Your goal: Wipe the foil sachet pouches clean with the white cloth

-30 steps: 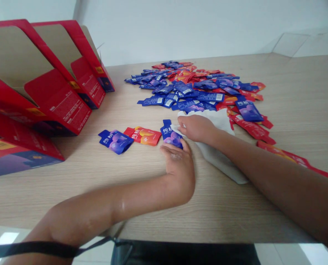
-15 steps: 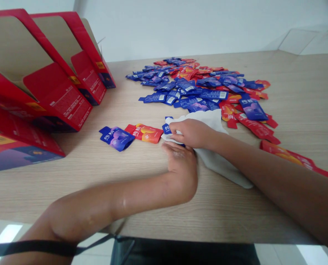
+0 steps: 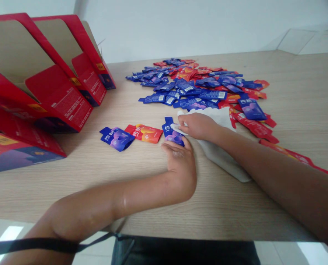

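Note:
My left hand [image 3: 180,156] rests on the wood-look table with its wrist sharply bent. Its fingers hold the lower edge of a blue spouted pouch [image 3: 168,129], which lies flat with its spout end pointing away from me. Bunched in my right hand [image 3: 195,124] is a white cloth [image 3: 222,116]. A folded end of it touches the right side of that pouch, and the rest trails under my right forearm. To the left of the held pouch lie a red pouch [image 3: 146,133] and another blue pouch [image 3: 117,138], touching each other.
A loose heap of blue and red pouches [image 3: 186,86] spreads across the far middle of the table [image 3: 142,206]. Several open red boxes [image 3: 61,97] stand along the left side. One red pouch [image 3: 296,156] lies near my right forearm. A white wall is behind.
My right hand and the cloth have moved a little right and away from me, uncovering most of the blue pouch. My left hand has stayed nearly still.

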Tool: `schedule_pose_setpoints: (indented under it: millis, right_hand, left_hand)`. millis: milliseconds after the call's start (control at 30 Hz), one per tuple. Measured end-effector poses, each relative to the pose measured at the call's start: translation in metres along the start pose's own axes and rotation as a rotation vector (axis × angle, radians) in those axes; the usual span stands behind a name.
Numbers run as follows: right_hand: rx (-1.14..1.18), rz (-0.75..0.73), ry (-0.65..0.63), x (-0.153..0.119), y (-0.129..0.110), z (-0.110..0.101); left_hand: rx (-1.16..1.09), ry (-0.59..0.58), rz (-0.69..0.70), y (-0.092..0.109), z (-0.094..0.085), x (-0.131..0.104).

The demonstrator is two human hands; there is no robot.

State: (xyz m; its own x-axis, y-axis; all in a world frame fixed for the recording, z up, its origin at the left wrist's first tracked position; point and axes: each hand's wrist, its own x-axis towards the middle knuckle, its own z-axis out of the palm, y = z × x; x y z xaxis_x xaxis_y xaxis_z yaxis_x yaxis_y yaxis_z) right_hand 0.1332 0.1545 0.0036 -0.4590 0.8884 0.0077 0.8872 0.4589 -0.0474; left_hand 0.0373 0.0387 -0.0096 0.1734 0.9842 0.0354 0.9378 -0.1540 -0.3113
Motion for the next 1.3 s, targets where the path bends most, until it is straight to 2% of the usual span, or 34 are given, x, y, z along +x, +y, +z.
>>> schedule_pose_setpoints:
  millis: [167, 300, 367, 467, 767, 1133, 1300]
  right_hand:
    - [-0.023, 0.066, 0.041, -0.001, 0.005, -0.003]
    - [0.041, -0.043, 0.132, -0.007, -0.005, -0.010]
    - [0.078, -0.151, 0.085, -0.010, -0.013, -0.011]
    - [0.080, -0.203, -0.005, -0.013, -0.022, -0.010]
    - [0.059, -0.144, -0.017, -0.011, -0.022, -0.006]
    - [0.010, -0.049, 0.015, -0.003, -0.005, 0.001]
    - [-0.014, 0.001, 0.042, -0.003, -0.001, 0.001]
  left_hand:
    - [-0.019, 0.011, -0.004, 0.001, 0.003, 0.000]
    - [-0.021, 0.002, 0.005, 0.000, 0.001, 0.000]
    - [-0.016, 0.003, 0.005, 0.000, 0.000, 0.000]
    - [0.009, 0.014, 0.003, 0.000, 0.000, 0.001]
    - [0.032, 0.003, 0.001, 0.002, 0.002, 0.003]
    - [0.029, -0.042, 0.019, 0.000, -0.003, 0.001]
    - [0.026, -0.026, 0.023, 0.000, -0.002, 0.000]
